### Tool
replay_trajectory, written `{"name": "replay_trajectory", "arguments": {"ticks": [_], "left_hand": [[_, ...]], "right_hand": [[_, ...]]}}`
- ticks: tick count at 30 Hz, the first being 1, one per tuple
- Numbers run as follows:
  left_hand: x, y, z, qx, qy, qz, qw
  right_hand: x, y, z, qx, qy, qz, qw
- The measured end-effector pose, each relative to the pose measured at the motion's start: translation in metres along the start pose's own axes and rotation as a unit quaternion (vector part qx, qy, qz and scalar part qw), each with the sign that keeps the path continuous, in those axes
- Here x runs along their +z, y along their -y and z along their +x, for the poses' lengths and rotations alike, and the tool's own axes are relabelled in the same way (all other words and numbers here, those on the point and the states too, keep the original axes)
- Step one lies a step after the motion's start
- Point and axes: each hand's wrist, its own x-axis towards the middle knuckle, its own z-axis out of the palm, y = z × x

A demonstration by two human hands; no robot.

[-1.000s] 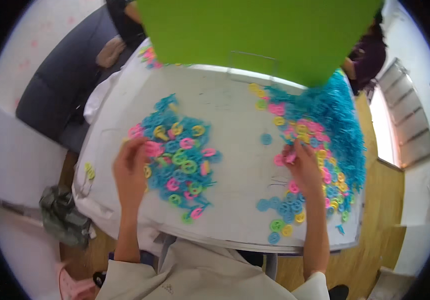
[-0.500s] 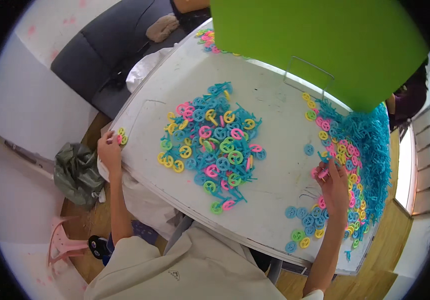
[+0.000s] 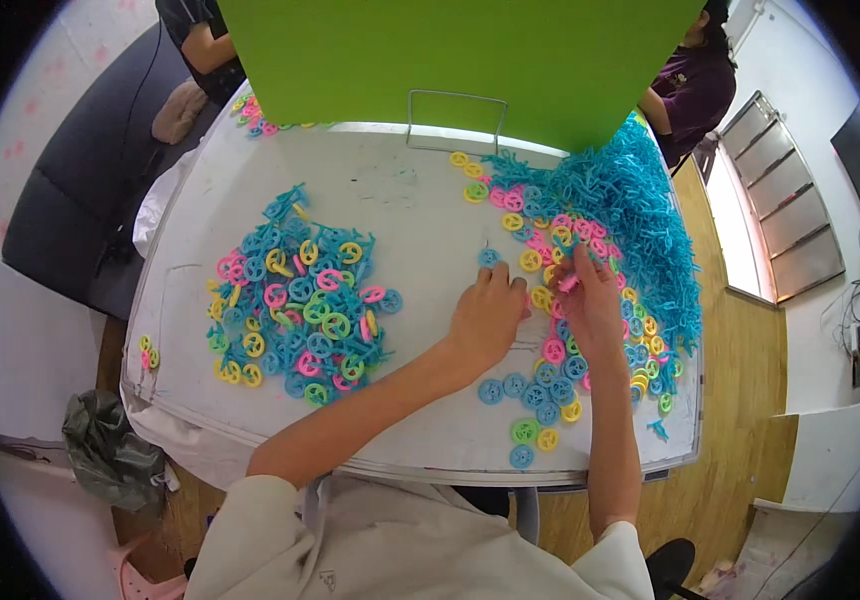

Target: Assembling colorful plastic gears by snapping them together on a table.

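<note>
Small plastic wheels with spokes, in pink, yellow, green and blue, lie in a pile [image 3: 300, 300] on the left of the white table, mixed with teal branching sticks. My right hand [image 3: 593, 305] is raised over a second spread of wheels at the right. Its fingers are pinched on a pink wheel [image 3: 569, 285], and a bit of teal shows at the fingertips. Close beside it, my left hand [image 3: 485, 318] has curled fingers above the table, next to a blue wheel [image 3: 489, 258]. A speck of pink shows by its fingertips; what they hold is mostly hidden.
A heap of teal sticks [image 3: 640, 190] covers the table's right side. Across the back stands a green panel [image 3: 450, 60] with a wire frame [image 3: 457, 96] before it. Several wheels [image 3: 149, 354] sit at the left edge. Two people are partly visible behind the panel.
My left hand has left the table's left edge and crossed to the right, beside my right hand. Several wheels now lie where it was. The view has swung to the right.
</note>
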Motion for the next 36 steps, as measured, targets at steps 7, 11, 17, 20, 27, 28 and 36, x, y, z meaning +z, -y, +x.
{"name": "replay_trajectory", "arguments": {"ticks": [7, 11, 17, 20, 27, 28, 36], "left_hand": [[-0.024, 0.011, -0.002, -0.074, -0.03, -0.14, 0.987], [-0.077, 0.014, -0.002, -0.212, -0.1, -0.395, 0.888], [-0.071, 0.028, -0.009, -0.232, 0.023, -0.515, 0.825], [-0.068, 0.032, -0.011, -0.252, 0.039, -0.519, 0.816], [-0.062, 0.044, -0.014, -0.273, 0.103, -0.532, 0.794], [-0.063, 0.042, -0.013, -0.273, 0.104, -0.532, 0.795], [-0.059, 0.037, -0.012, -0.286, 0.074, -0.484, 0.824]], "right_hand": [[0.022, -0.005, -0.01, -0.055, -0.03, -0.195, 0.979], [0.031, -0.003, -0.016, -0.098, 0.048, -0.317, 0.942], [0.046, -0.008, -0.029, -0.136, 0.121, -0.413, 0.892], [0.047, -0.009, -0.028, -0.139, 0.125, -0.411, 0.892], [0.052, 0.006, -0.033, -0.117, 0.14, -0.472, 0.862], [0.052, 0.008, -0.033, -0.103, 0.144, -0.489, 0.854], [0.05, 0.003, -0.033, -0.095, 0.156, -0.487, 0.854]]}}
